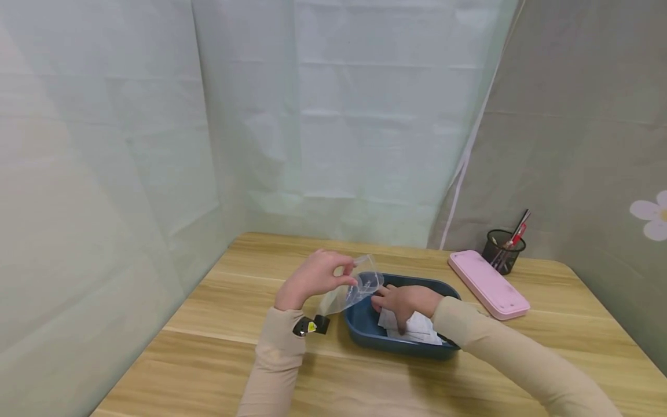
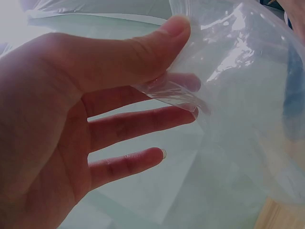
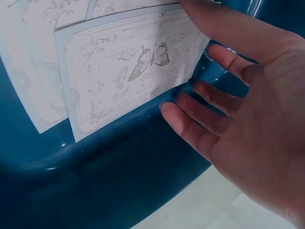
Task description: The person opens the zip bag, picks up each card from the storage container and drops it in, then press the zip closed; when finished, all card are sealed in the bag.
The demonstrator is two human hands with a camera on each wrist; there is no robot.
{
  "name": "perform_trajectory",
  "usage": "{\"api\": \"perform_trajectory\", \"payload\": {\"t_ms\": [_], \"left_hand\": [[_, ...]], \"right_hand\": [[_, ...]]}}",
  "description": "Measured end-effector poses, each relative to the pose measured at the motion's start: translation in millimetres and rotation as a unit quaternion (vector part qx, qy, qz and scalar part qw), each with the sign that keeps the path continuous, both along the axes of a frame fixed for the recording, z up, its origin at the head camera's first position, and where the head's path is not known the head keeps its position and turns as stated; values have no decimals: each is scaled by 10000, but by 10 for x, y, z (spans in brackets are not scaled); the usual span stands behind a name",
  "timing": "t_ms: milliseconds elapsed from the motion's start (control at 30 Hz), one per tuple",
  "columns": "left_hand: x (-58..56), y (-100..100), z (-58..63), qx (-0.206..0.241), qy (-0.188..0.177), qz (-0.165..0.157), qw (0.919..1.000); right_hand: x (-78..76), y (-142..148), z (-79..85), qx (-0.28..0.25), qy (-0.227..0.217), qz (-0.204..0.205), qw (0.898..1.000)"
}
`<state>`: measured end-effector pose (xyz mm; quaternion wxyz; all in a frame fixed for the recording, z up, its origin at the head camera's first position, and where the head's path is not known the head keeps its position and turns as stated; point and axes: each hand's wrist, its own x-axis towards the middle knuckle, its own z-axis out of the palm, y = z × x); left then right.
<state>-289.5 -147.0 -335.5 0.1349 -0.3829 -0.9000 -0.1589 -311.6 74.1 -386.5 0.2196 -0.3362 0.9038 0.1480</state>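
Observation:
My left hand (image 1: 316, 279) pinches the edge of a clear plastic bag (image 2: 238, 95) between thumb and forefinger, its other fingers stretched out. The bag's mouth gapes toward a dark blue basin (image 1: 380, 343) in the head view. Inside the basin lie several pale paper cards (image 3: 128, 78), overlapping one another; the top one bears a butterfly and scrollwork. My right hand (image 1: 409, 301) reaches in over them with fingers spread. In the right wrist view its thumb overlaps the top card's upper corner, while the other fingers sit beyond the card's edge, loosely bent.
A pink case (image 1: 490, 285) lies on the wooden table (image 1: 208, 336) right of the basin. Behind it stands a black mesh pen cup (image 1: 502, 253) with pens. Pale cloth curtains (image 1: 354, 116) hang around the back and sides of the table.

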Motion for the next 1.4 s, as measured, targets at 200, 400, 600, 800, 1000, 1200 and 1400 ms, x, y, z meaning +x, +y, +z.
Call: {"api": "perform_trajectory", "payload": {"t_ms": [200, 400, 600, 800, 1000, 1200, 1400], "left_hand": [[4, 6, 2, 54, 5, 34, 10000], [13, 10, 3, 23, -37, 38, 10000], [8, 15, -8, 39, -68, 35, 10000], [2, 9, -12, 94, -90, -17, 9999], [4, 3, -13, 105, -57, -1, 9999], [7, -2, -14, 126, -61, -19, 9999], [-7, -10, -8, 121, -101, -18, 9999]], "right_hand": [[-25, -2, -19, -133, 6, -50, 9999], [-49, 7, -35, -184, 40, 57, 9998], [-82, 40, 9, -557, 233, 355, 9975], [-126, 80, 65, -1200, 145, 335, 9921], [-145, 123, 124, -1538, 256, 743, 9850], [-184, 153, 143, -2157, 313, 594, 9741], [-210, 184, 171, -2406, 173, 666, 9682]]}}
